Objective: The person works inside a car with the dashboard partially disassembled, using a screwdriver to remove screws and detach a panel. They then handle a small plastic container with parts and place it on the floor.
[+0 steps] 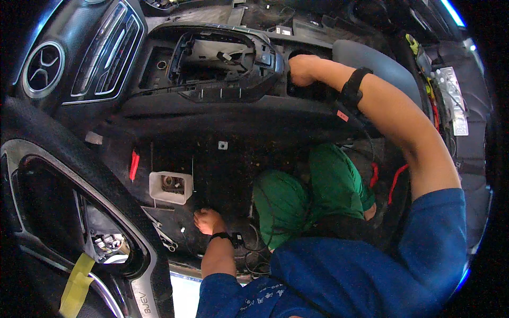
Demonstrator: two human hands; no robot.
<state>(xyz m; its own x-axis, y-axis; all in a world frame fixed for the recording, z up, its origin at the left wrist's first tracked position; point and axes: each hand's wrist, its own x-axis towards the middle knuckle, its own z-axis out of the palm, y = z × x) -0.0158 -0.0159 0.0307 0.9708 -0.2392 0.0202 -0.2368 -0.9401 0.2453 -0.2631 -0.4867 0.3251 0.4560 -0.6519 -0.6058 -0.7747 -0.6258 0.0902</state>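
My right hand (pixel 303 70) reaches over the centre console (pixel 228 94) with its fingers curled at the dark rear compartment (pixel 295 91). What the fingers hold, if anything, is hidden. Ahead of that hand, the console's large opening (pixel 212 50) lies uncovered, with a connector (pixel 227 56) and wiring inside. Low on the dark car floor, my left hand (pixel 208 221) is closed, its palm out of sight. Just beyond it stands a white plastic box (pixel 170 187) containing small parts. Scissors-like metal tools (pixel 167 238) lie to that hand's left.
An open car door (pixel 151 275) with yellow tape (pixel 78 283) fills the lower left. Dashboard vents (pixel 114 50) are at the upper left. A grey padded armrest (pixel 379 66) adjoins the console's right end. Red strips (pixel 134 165) and a thin black cable (pixel 271 212) lie around my legs.
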